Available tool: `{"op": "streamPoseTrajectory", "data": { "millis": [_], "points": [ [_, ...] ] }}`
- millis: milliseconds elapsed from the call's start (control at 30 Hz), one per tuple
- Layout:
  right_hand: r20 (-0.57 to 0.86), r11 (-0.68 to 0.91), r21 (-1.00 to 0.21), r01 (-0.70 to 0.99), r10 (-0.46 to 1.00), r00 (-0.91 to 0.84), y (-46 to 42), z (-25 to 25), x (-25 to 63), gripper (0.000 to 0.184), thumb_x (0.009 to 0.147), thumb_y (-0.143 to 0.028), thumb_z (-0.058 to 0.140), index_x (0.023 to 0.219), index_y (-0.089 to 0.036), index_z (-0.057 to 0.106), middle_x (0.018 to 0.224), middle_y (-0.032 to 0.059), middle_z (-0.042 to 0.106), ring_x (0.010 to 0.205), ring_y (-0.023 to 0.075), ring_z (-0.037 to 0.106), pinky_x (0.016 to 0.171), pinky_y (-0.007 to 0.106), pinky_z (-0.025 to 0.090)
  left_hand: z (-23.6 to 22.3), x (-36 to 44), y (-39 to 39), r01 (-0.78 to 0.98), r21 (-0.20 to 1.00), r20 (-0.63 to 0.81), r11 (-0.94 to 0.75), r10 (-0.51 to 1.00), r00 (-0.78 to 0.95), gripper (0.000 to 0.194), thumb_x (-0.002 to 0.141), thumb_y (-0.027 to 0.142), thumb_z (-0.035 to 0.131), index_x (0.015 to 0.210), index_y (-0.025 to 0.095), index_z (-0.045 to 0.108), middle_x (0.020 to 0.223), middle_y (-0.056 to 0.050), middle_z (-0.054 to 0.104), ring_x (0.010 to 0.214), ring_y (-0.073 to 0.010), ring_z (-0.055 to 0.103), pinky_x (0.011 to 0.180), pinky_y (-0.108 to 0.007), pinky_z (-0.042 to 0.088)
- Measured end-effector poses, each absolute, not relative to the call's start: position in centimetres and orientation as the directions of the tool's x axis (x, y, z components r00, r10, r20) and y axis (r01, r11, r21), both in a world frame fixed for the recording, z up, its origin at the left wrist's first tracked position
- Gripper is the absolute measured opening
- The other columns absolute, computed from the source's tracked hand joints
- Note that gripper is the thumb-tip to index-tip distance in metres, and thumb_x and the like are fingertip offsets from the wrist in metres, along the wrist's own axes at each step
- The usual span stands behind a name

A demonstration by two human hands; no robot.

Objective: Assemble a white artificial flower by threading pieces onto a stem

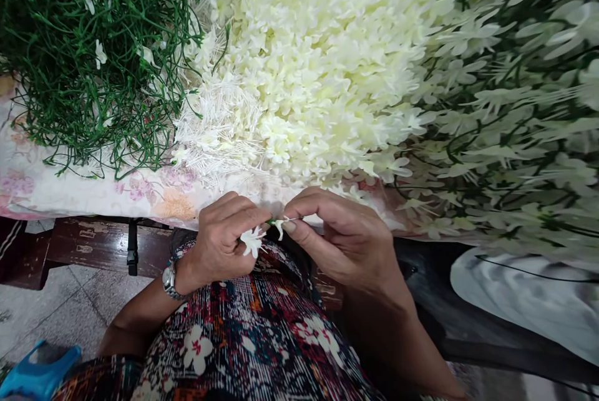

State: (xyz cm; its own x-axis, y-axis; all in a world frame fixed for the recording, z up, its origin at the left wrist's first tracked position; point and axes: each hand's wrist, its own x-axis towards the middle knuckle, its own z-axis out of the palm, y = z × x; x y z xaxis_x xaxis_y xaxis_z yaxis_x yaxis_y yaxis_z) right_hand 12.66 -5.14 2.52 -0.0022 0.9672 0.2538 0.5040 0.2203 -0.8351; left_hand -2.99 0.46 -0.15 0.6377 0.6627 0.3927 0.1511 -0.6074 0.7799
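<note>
My left hand [227,236], with a watch [169,279] on its wrist, is closed on a green artificial stem. Only a bit of green shows at the fingertips, and a white artificial flower [253,241] hangs below them. My right hand [349,242] pinches a small white petal piece [279,227] with a thin white thread-like part. This piece meets the green tip between the two hands. Past my hands lie a heap of loose cream-white petals [327,70], a bunch of thin white stamens [219,126] and a pile of green stems [93,77].
Assembled white flowers on green stems [510,139] are heaped at the right. A floral cloth [79,198] covers the work surface. Below it are a wooden bench [93,242], a black strap [133,248], a blue plastic object [42,370] and a pale rounded object [519,301].
</note>
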Motion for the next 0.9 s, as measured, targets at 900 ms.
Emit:
{"op": "streamPoseTrajectory", "data": {
  "millis": [900],
  "points": [
    [0.066,0.055,-0.865,0.499,0.998,0.004,-4.7,0.8,12.6,0.006,0.076,-0.015,0.049,0.07,-0.016,0.05,0.06,-0.0037,0.048,0.054,0.0045,0.043,0.05,0.017,0.034,-0.7,-2.5,1.3,0.214,0.815,0.241,-0.539,0.65,0.72,0.013,0.064,0.007,0.046,0.064,0.016,0.054,0.052,0.002,0.042,0.05,-0.0096,0.039,0.048,-0.022,0.029]
  ]
}}
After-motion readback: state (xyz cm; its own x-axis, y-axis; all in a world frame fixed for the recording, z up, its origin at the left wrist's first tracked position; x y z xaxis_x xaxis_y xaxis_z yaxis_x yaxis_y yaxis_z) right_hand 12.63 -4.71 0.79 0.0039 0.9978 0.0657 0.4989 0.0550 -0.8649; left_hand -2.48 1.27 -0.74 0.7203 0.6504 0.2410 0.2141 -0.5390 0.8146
